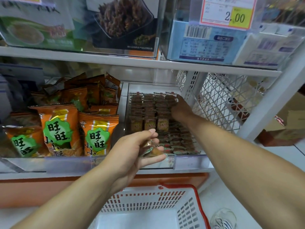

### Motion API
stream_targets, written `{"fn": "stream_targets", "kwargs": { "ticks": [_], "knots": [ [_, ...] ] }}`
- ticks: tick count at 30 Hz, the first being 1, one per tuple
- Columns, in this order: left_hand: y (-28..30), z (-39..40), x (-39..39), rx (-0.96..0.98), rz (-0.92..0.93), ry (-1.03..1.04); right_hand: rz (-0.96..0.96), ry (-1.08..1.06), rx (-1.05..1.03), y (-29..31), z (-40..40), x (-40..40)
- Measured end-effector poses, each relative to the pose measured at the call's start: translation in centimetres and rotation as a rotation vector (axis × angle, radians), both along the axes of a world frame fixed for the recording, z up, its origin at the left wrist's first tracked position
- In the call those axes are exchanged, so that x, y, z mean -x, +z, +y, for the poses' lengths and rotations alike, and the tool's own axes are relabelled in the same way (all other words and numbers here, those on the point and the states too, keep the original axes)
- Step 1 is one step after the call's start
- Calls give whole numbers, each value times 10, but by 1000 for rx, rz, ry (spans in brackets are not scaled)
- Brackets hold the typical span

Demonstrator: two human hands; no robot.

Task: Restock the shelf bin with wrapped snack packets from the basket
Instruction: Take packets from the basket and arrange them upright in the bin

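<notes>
While the right hand reaches deep into the clear shelf bin, its fingers lie down on the back rows of wrapped snack packets, and whether they press the rows flat or pinch one packet cannot be told from this angle. Disturbing the tidy rows looks the likeliest mishap: packets stand on edge in tight files at the back and lie flatter toward the front, so a careless push from that hand could tip a file over. The forearm crosses above the front packets and could drag some out of line as it withdraws. The left hand waits just in front of the bin's front lip, thumb and curled fingers holding a few brown packets loosely in the palm. That slack hold is the second risk; a packet could slip and drop toward the white and red basket on the floor directly below, or miss it. The basket's visible bottom shows no packets, so the supply seems nearly spent. To the left, orange snack bags fill the neighbouring bin, well apart from either hand. The held packets sit close to the front rows, not yet touching them.
</notes>
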State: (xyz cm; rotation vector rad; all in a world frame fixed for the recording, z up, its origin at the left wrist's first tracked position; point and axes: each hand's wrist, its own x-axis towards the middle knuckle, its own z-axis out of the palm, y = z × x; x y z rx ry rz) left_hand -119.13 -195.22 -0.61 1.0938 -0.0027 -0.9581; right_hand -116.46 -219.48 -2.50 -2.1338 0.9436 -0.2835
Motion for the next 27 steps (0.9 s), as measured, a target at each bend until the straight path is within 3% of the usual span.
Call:
{"fn": "stream_targets", "kwargs": {
  "ticks": [3, 6, 8, 10, 11, 13, 17, 23, 27],
  "knots": [
    [9, 4, 0, 123, 148, 29, 49, 34, 150, 17, 11, 12],
    [16, 8, -3, 281, 281, 94, -192, 171, 252, 42, 40, 36],
    [20, 11, -5, 374, 316, 135, -281, 266, -81, 50, 72, 64],
    [22, 14, -6, 419, 310, 163, -253, 376, -564, 53, 97, 95],
    [23, 15, -5, 429, 302, 167, -239, 433, -699, 51, 105, 110],
    [25, 17, 0, 452, 296, 152, -285, 483, -736, 45, 115, 129],
    [26, 22, 8, 499, 257, 41, -423, 362, -696, 40, 123, 136],
    [25, 26, 0, 365, 151, -88, -511, 335, -702, 40, 124, 145],
    [20, 28, -5, 103, -73, -47, -530, 304, -655, 39, 123, 148]
  ]
}}
